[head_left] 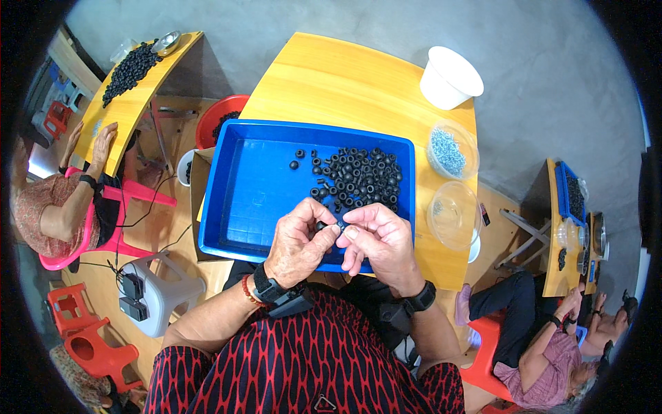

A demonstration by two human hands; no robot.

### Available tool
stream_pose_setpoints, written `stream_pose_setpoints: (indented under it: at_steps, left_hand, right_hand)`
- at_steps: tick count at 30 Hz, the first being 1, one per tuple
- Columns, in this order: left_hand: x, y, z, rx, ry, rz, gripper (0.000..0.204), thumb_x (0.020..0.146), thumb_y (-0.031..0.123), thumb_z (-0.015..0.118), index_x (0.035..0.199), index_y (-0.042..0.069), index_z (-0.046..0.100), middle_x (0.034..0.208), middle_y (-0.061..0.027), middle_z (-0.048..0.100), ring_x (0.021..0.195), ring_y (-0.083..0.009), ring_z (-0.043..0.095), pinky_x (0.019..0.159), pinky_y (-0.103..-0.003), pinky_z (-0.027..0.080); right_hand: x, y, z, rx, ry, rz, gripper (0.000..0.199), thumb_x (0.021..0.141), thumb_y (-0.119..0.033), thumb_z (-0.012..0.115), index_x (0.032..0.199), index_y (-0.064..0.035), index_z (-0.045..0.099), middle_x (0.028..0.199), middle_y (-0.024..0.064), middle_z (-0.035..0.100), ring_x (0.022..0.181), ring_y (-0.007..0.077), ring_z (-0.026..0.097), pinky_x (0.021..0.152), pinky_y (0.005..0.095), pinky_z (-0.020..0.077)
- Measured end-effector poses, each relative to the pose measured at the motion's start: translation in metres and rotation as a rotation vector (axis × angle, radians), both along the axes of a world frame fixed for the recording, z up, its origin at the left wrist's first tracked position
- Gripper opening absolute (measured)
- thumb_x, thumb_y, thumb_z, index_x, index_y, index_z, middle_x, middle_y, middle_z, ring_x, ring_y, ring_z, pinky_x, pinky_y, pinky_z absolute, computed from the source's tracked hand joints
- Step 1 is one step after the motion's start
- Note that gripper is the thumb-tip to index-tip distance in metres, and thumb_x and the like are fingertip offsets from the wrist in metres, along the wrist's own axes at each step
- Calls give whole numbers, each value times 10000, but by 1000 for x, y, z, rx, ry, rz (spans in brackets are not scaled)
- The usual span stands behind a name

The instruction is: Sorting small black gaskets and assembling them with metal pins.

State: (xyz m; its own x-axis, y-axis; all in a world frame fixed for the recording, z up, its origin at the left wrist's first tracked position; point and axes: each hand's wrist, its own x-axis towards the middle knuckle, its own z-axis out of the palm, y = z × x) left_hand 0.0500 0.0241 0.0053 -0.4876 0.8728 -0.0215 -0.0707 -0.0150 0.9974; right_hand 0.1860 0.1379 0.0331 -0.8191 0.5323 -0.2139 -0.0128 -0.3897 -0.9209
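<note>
head view: left hand (pixel 298 243) and right hand (pixel 378 238) met over near edge of blue plastic tray (pixel 252 183), fingertips pressed together, pinching small black rubber ring (pixel 331 225) between them. loose pile of black rubber rings (pixel 362 176) lay in tray's far right corner, few strays just left of it. tray sat on yellow tabletop (pixel 331 83). white cup (pixel 449 77) stood at tabletop's far right corner; clear bowl of small metal parts (pixel 452 150) and near-empty clear bowl (pixel 454 215) along right edge. other person's hands (pixel 89 141) rested on neighbouring table at left.
</note>
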Motion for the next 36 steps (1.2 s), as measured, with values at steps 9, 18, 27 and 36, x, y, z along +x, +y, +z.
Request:
stream_pose_setpoints:
  at_steps: [9, 18, 27, 36]
  left_hand:
    - [2, -1, 0, 29, -1, 33, 99, 908, 31, 651, 950, 21, 563, 802, -24, 612, 675, -64, 573, 577, -214, 474]
    - [3, -2, 2, -4, 35, 19, 93, 906, 36, 655, 940, 21, 570, 798, -18, 617, 654, -62, 575, 564, -214, 475]
    - [2, -2, 5, 34, -38, -53, 98, 921, 60, 654, 948, 13, 572, 800, -24, 616, 646, -61, 574, 559, -214, 483]
    - [-2, -3, 9, -32, -70, -155, 121, 944, 98, 644, 965, 7, 567, 783, -22, 605, 632, -70, 572, 551, -217, 490]
  right_hand:
    - [2, 0, -2, -12, -1, 11, 186, 936, 11, 590, 1117, 29, 554, 862, 137, 675, 582, 156, 661, 462, 253, 540]
    - [2, 2, -4, 77, 6, -16, 196, 919, 25, 604, 1112, 31, 567, 851, 120, 674, 600, 139, 658, 484, 248, 552]
    - [-1, 5, -10, 274, -6, -41, 153, 913, 45, 610, 1063, 25, 630, 872, 74, 672, 684, 94, 649, 577, 229, 555]
    - [2, 15, 8, 897, 26, 20, 140, 850, 61, 639, 976, 14, 676, 922, 108, 672, 782, 174, 672, 664, 296, 552]
